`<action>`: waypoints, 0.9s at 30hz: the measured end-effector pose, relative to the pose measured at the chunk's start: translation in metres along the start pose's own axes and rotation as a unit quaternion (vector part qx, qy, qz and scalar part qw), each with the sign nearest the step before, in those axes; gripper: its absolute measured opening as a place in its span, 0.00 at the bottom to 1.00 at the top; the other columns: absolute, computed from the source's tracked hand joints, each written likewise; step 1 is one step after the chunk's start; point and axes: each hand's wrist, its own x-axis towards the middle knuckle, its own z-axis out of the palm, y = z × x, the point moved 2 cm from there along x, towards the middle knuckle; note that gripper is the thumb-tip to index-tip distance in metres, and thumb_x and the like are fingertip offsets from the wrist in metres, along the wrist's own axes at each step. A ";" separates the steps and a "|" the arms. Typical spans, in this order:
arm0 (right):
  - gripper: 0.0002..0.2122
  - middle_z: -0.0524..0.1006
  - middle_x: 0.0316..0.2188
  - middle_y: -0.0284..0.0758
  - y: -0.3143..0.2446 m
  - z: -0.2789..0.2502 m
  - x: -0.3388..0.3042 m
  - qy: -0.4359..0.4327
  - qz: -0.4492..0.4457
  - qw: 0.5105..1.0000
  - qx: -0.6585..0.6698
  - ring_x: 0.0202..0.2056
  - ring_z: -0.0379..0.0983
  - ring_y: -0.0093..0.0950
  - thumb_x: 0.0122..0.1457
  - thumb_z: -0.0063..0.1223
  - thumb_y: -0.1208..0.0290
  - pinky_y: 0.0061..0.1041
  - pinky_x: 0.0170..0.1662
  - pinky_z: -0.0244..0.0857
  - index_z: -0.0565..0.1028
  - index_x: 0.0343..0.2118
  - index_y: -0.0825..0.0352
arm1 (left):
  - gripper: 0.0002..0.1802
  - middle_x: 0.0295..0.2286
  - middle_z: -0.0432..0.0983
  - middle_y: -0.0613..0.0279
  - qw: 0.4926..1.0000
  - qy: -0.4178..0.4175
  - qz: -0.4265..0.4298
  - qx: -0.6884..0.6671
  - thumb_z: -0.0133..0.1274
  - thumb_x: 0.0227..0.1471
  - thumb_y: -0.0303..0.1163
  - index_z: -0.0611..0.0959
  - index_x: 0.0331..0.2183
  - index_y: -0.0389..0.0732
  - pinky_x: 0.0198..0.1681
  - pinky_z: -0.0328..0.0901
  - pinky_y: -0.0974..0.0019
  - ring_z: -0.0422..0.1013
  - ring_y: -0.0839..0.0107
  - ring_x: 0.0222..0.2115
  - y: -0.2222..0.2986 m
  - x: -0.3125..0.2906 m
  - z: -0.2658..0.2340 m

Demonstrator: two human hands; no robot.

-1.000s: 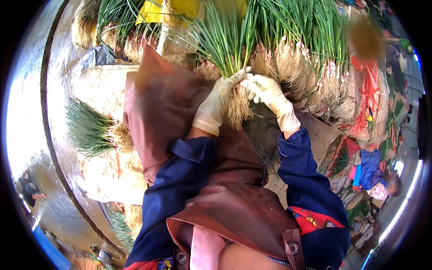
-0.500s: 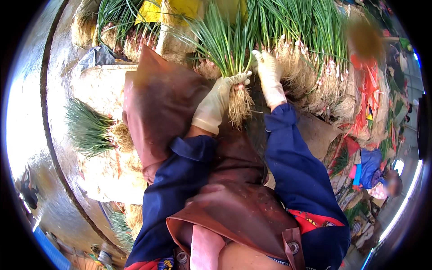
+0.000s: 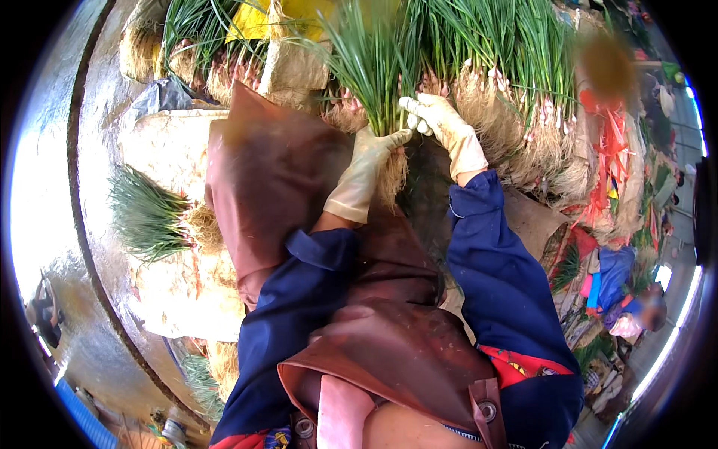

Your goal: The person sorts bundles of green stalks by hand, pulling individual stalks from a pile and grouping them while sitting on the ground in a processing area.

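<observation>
A bunch of green garlic stands upright in front of me, its long leaves pointing away and its pale roots hanging down. My left hand, in a cream rubber glove, is closed around the lower stems just above the roots. My right hand, gloved alike, is at the right side of the same stems. Its fingers are bent and drawn together there; what they pinch, if anything, is too small to make out. Beyond it lies a row of more green garlic with whitish-pink bulbs and bushy roots.
A brown apron covers my lap. To the left, a small garlic bundle rests on pale sacking. Red plastic strips hang at the right. Further right is a person in blue. A yellow sheet lies at the far side.
My right hand has moved left and down, from beside the leaves to the held stems, and its fingers have turned toward them. The held bunch has shifted slightly left.
</observation>
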 end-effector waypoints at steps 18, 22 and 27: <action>0.16 0.77 0.27 0.34 -0.002 -0.043 -0.057 0.163 -0.084 0.824 -0.535 0.29 0.74 0.28 0.56 0.47 0.52 0.30 0.35 0.66 0.75 0.35 0.61 | 0.08 0.24 0.72 0.66 0.953 -0.103 -0.072 -0.275 0.52 0.53 0.30 0.77 0.34 0.36 0.42 0.67 0.68 0.69 0.75 0.25 0.008 0.000 -0.012; 0.16 0.75 0.23 0.31 -0.035 -0.047 0.045 0.254 -0.023 0.747 -0.614 0.26 0.73 0.27 0.60 0.41 0.52 0.27 0.34 0.66 0.74 0.35 0.60 | 0.07 0.21 0.69 0.69 0.947 -0.120 -0.077 -0.289 0.52 0.53 0.32 0.76 0.31 0.38 0.41 0.66 0.70 0.69 0.74 0.27 0.004 0.009 -0.014; 0.16 0.77 0.31 0.38 -0.051 -0.048 0.069 0.158 0.032 0.753 -0.638 0.35 0.74 0.29 0.55 0.49 0.55 0.31 0.41 0.65 0.76 0.29 0.66 | 0.13 0.27 0.74 0.67 0.968 -0.078 -0.035 -0.235 0.52 0.53 0.31 0.77 0.38 0.33 0.42 0.66 0.70 0.70 0.74 0.31 0.005 0.011 -0.014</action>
